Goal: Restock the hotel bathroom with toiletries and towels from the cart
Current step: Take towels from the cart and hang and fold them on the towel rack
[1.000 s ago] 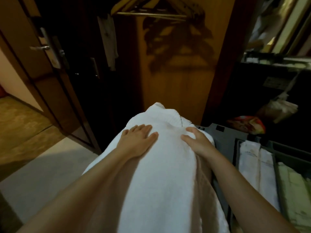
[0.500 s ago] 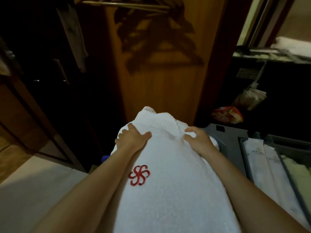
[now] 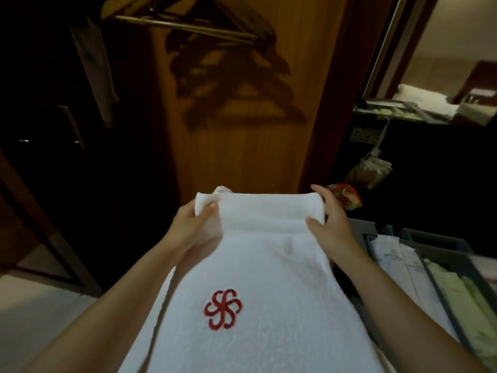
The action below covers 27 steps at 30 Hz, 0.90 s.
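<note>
White terry towel, centre of frame, lies lengthwise across the person's forearms. Nap is soft and looped; the far edge is turned into a thick, rounded fold.

Left hand pinches the fold's left end, thumb on top and fingers curled under. Right hand clasps the right end, thumb on the near face and fingers wrapped behind.

Wooden wardrobe panel stands just beyond the fold, with wooden hangers on a rail at upper centre. Open pale floor at lower left.

Grey plastic cart tray, straight-walled, just right of the towel; flat white packets inside. A red-orange wrapper shows behind the right hand.

Red embroidered pinwheel emblem on the towel, no letters. Packet print too faint to read.
</note>
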Each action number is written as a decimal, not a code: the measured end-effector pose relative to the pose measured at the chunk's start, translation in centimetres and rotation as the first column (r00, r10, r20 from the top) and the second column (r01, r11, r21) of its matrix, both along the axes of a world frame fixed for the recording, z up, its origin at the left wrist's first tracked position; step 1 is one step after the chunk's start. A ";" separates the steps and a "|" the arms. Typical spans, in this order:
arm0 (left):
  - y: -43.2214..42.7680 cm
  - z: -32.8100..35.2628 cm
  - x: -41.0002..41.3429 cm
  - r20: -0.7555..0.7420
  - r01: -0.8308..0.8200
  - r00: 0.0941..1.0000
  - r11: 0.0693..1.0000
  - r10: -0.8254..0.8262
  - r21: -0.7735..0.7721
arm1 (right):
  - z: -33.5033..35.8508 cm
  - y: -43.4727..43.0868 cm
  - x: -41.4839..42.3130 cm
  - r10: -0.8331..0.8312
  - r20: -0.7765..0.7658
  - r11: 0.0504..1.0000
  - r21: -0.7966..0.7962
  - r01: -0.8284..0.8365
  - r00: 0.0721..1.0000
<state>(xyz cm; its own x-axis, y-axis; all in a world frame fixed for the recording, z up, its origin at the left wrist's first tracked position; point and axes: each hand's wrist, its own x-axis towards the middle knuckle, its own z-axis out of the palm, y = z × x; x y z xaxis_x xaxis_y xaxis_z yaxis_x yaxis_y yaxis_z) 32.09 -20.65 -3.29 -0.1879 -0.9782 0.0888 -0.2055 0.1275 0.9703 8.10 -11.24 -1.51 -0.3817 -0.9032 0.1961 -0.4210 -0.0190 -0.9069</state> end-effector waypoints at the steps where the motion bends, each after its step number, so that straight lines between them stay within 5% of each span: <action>1: 0.3 0.3 0.5 -0.005 0.061 0.998 0.998 -0.061 0.025 | 0.5 0.1 0.0 0.032 0.009 0.999 0.026 -0.032 0.999; 4: 0.8 1.3 1.5 0.052 0.141 0.989 0.990 -0.142 0.022 | 1.5 0.4 -0.2 0.105 -0.067 0.993 0.060 -0.101 0.992; 14: 3.4 4.5 2.9 0.014 0.028 1.000 0.929 -0.024 -0.369 | 4.5 2.9 0.5 0.176 -0.434 0.984 0.092 -0.151 0.883; 17: 4.6 4.1 3.3 0.211 0.143 0.975 0.915 -0.065 -0.378 | 4.0 4.2 1.4 0.275 -0.573 0.957 0.237 -0.166 0.772; 20: 5.6 3.0 3.6 0.541 0.285 0.836 0.915 -0.091 -0.285 | 3.3 5.2 1.8 0.293 -0.615 0.948 0.288 -0.137 0.732; 23: 6.3 1.5 3.8 0.586 0.288 0.800 0.939 -0.129 -0.188 | 2.8 5.6 1.9 0.278 -0.660 0.951 0.290 -0.105 0.698; 27: 6.3 -0.1 4.2 0.642 0.269 0.765 0.933 -0.057 -0.238 | 2.5 5.7 1.8 0.249 -0.661 0.959 0.272 -0.083 0.708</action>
